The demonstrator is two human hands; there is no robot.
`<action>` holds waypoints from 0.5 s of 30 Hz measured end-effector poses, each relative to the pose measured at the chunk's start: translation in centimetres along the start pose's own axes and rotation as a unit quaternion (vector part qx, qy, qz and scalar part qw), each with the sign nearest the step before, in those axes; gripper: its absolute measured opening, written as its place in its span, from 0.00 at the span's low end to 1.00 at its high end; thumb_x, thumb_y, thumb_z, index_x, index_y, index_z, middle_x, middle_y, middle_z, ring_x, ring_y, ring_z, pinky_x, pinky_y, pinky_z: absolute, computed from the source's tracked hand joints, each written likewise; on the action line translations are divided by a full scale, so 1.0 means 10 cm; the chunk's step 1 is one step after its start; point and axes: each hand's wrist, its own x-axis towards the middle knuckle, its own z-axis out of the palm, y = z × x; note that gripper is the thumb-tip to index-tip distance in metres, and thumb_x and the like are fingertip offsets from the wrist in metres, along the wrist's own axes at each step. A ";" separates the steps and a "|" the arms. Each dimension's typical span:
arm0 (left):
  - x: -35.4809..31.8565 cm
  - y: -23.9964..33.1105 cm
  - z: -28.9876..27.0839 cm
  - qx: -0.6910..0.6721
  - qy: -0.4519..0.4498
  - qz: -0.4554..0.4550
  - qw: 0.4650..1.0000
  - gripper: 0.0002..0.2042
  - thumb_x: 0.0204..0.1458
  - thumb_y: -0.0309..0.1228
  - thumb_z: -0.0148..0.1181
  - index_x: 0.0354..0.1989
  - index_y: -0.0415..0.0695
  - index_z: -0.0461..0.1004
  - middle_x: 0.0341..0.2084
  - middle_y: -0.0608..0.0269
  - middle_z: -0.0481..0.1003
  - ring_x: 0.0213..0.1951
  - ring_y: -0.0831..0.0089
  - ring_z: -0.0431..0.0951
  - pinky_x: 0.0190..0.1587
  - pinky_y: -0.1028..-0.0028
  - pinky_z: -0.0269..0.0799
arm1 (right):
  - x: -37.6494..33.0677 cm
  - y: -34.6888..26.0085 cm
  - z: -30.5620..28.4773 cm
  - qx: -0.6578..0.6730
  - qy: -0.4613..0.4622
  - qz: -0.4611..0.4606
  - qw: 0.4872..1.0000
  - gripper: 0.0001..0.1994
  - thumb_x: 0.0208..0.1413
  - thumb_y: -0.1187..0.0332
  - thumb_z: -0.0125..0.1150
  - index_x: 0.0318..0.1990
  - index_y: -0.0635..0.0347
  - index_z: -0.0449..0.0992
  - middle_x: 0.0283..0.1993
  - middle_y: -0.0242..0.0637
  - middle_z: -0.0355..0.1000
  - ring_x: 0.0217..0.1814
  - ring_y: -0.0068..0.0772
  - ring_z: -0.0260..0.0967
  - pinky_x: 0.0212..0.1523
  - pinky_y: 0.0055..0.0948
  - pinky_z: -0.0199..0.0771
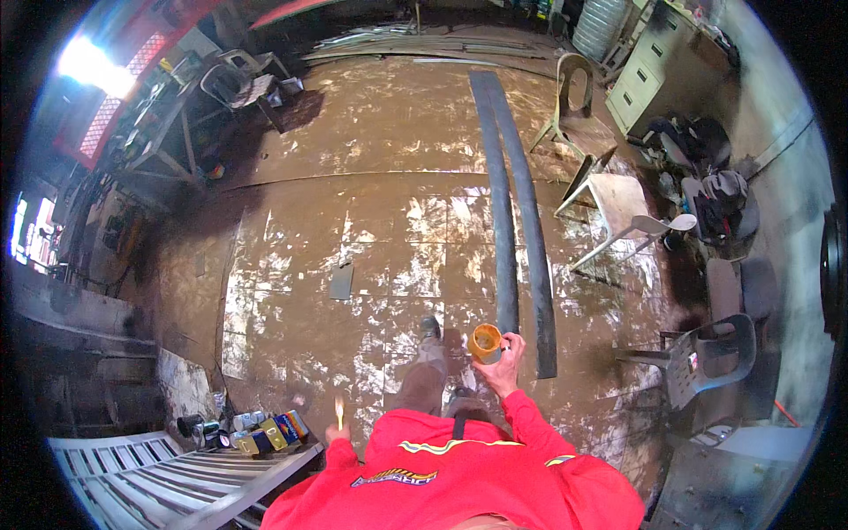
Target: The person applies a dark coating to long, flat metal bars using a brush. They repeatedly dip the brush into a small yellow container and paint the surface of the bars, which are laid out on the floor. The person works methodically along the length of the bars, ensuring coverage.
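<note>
My right hand point(503, 367) is closed around an orange-brown open container point(484, 341), held out in front of my body, with darker contents inside. Low at my left side, my left hand point(336, 433) grips a small paintbrush point(339, 412), its pale bristles pointing up. Two long dark grey flat bars point(500, 203) lie side by side on the floor, and their near ends come close to the container.
White plastic chairs point(618, 205) stand right of the bars. At lower left, cans point(281, 431) sit on a slatted metal bench point(177, 486). A small grey plate point(341, 281) lies on the stained floor. A cabinet point(654, 71) and a workbench point(168, 132) are farther off.
</note>
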 end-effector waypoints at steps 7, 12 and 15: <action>0.43 -1.49 0.02 -0.049 0.058 -0.234 0.969 0.14 0.39 0.36 0.62 0.28 0.37 0.77 0.28 0.46 0.78 0.33 0.51 0.79 0.34 0.56 0.74 | 0.03 -0.88 0.59 -0.012 -0.068 -0.086 0.994 0.32 0.19 0.62 0.76 0.38 0.64 0.68 0.47 0.43 0.59 0.54 0.47 0.54 0.55 0.43 0.56; 1.67 -1.22 -0.27 -0.260 0.106 -0.208 0.937 0.15 0.42 0.35 0.61 0.32 0.36 0.75 0.26 0.42 0.76 0.34 0.46 0.78 0.35 0.56 0.71 | 0.28 -1.73 1.60 0.031 -0.149 -0.098 0.983 0.32 0.27 0.62 0.73 0.42 0.66 0.65 0.47 0.44 0.58 0.54 0.45 0.53 0.55 0.39 0.55; 2.25 -0.75 -0.75 -0.313 0.094 -0.151 0.933 0.14 0.41 0.35 0.61 0.32 0.37 0.75 0.25 0.42 0.75 0.32 0.47 0.77 0.34 0.58 0.70 | 0.61 -2.30 2.35 0.009 -0.165 -0.158 0.973 0.31 0.27 0.63 0.73 0.41 0.66 0.66 0.46 0.44 0.58 0.53 0.46 0.53 0.54 0.40 0.55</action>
